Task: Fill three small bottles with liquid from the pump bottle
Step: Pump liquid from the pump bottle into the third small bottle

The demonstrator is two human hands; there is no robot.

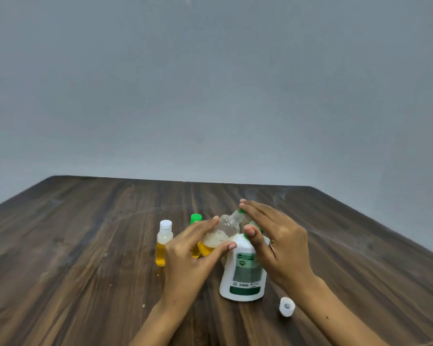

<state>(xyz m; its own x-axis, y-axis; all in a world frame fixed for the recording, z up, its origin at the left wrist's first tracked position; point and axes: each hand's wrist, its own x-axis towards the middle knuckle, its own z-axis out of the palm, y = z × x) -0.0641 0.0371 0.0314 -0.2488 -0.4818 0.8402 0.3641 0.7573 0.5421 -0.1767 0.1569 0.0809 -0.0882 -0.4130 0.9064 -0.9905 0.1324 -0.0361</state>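
My left hand (193, 248) holds a small clear bottle (223, 233) between fingers and thumb. It is tilted, with its open neck up against the green pump spout, and holds yellow liquid under white foam. My right hand (273, 236) lies with straight fingers on the green pump head (243, 212) of the white pump bottle (244, 273). Left of my hands stands a white-capped small bottle (164, 243) with yellow liquid. A green-capped small bottle (196, 218) stands behind my left hand, mostly hidden.
A loose white cap (287, 306) lies on the dark wooden table (85, 233) to the right of the pump bottle. A plain grey wall rises behind the table's far edge.
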